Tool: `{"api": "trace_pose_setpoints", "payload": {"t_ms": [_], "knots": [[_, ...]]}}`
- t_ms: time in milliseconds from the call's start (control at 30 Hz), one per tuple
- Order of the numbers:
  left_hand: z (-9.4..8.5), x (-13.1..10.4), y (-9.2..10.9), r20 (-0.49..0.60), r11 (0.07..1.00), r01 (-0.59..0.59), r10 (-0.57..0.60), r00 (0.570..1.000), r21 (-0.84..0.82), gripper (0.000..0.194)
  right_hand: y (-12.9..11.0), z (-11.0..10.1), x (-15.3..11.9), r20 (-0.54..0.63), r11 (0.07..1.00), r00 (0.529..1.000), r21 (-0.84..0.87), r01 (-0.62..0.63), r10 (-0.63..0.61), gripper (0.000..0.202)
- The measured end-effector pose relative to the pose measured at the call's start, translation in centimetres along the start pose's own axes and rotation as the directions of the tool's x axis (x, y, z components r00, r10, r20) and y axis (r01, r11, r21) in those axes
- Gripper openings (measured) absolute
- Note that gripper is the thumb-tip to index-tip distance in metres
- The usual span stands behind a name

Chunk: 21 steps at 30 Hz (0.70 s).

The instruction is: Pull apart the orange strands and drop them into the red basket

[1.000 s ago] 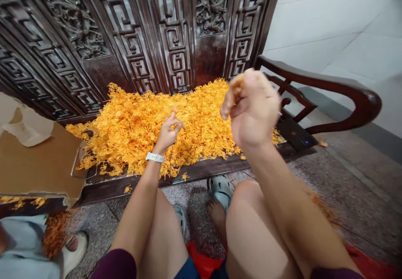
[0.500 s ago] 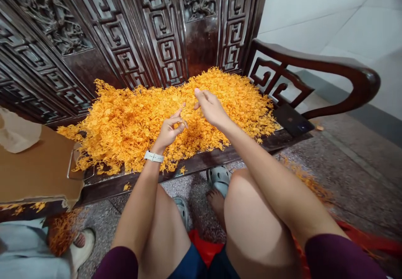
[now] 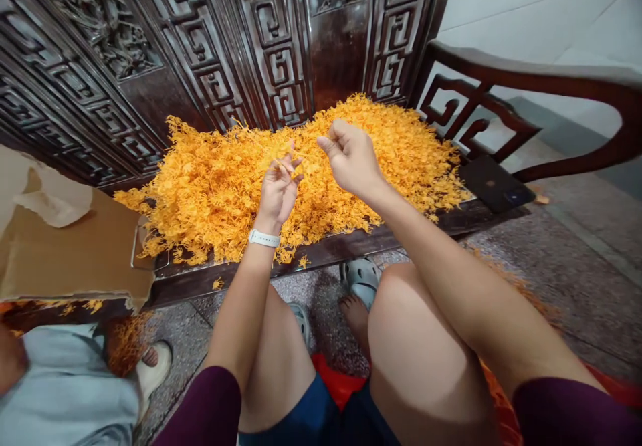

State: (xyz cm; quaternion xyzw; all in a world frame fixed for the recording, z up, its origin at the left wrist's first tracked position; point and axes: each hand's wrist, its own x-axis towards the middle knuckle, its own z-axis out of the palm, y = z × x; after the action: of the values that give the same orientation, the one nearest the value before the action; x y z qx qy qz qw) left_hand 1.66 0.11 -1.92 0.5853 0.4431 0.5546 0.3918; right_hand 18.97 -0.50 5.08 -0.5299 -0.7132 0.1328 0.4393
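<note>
A long heap of orange-yellow stringy pieces (image 3: 210,192) covers the seat of a dark carved wooden bench (image 3: 341,251). Over the middle of the heap is my left hand (image 3: 281,188), palm turned up and fingers curled around a small orange piece; a white band circles its wrist. My right hand (image 3: 351,155) hangs over the heap to the right of it, thumb and index finger pinched together. Whatever sits in that pinch is too small to make out. The two hands are apart.
A cardboard box (image 3: 75,252) stands at the left beside a metal wire handle (image 3: 134,249). A dark phone (image 3: 496,184) lies at the bench's right end under the armrest (image 3: 546,75). Another person's light trousers (image 3: 75,379) show at lower left. Orange bits lie on the floor.
The view has shifted, so the bench sits further right and higher. My right hand has closed from loosely bent fingers into a pinch. My left hand's fingers have turned more upward.
</note>
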Motion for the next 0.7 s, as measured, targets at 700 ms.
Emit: {"api": "trace_pose_setpoints", "payload": {"t_ms": [700], "knots": [[-1.2, 1.1, -0.7, -0.011, 0.858, 0.266, -0.301, 0.953, -0.439, 0.044, -7.6, 1.3, -5.8, 0.494, 0.896, 0.762, 0.092, 0.435, -0.420, 0.023]]}}
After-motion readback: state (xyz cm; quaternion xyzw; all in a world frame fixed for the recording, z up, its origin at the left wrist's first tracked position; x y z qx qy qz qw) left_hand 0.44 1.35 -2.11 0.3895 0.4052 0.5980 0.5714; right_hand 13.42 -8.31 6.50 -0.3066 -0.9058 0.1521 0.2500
